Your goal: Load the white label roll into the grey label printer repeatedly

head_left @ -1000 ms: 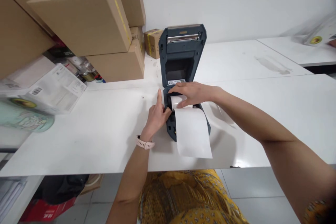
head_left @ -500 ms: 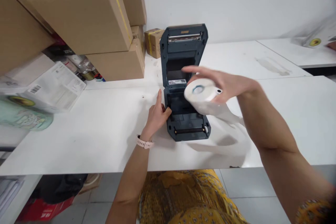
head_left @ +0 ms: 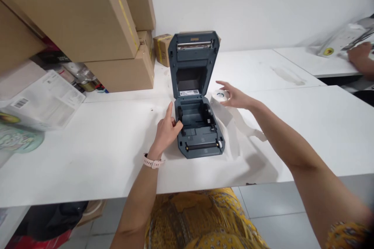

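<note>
A dark blue label printer [head_left: 194, 138] stands on the white table with its lid [head_left: 193, 66] raised, showing a bare roll bay and black roll holders. My left hand [head_left: 168, 128], a pale pink watch strap at its wrist, grips the printer's left edge; the thumb hooks over the rim and the index finger points forward. Just right of the printer, my right hand [head_left: 233, 96] has its thumb and fingers around a white label roll [head_left: 219, 95]. A loose paper strip [head_left: 230, 128] trails from that roll over the table towards me.
Cardboard boxes [head_left: 113, 74] are stacked at the back left. Before them lie a white carton [head_left: 49, 101] and a pale green container [head_left: 22, 139]. A smaller taped box [head_left: 163, 48] sits behind the printer. At far right, another person's hand [head_left: 360, 56] is near a white package [head_left: 333, 44].
My right hand has carried the label roll from above the printer to its right side, away from me. My left hand keeps its place at the printer. Another person's hand has appeared at far right.
</note>
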Demonstrator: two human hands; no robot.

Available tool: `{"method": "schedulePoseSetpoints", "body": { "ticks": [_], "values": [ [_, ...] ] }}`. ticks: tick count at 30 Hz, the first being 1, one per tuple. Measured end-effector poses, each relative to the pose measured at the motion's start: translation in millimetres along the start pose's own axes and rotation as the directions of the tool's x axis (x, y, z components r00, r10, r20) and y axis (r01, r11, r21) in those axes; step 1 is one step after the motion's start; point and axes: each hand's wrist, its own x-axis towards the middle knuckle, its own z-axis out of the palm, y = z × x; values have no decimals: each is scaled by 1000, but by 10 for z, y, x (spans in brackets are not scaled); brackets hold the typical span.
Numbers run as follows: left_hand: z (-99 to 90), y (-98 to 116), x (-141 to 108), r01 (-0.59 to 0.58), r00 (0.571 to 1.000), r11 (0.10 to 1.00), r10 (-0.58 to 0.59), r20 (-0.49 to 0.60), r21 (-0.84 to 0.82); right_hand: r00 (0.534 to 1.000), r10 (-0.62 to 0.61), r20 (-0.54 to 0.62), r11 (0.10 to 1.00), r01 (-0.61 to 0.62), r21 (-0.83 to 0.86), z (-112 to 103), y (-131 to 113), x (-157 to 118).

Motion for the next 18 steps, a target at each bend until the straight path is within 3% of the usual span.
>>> {"method": "schedulePoseSetpoints", "body": {
  "ticks": [3,6,8,13,16,18],
  "values": [
    [-2,1,5,-2,1000,1000,2,1,-4,996,85,27,984,-88,157,-87,99,-142],
    [-1,-2,10,-13,1000,1000,13,-8,-1,980,171,-106,914,-118,388,-279,339,-384],
    [0,-2,10,-14,1000,1000,14,-12,-9,961,233,-149,881,-144,451,-342,527,-548],
    [3,8,6,-1,1000,1000,1,-11,2,956,291,25,845,-269,462,-90,685,-719],
    [7,13,7,10,1000,1000,-10,-13,17,965,262,5,788,-217,577,76,599,-660],
    [12,12,7,18,1000,1000,-18,-13,17,969,240,-58,755,-149,639,65,522,-631]
  ]
}}
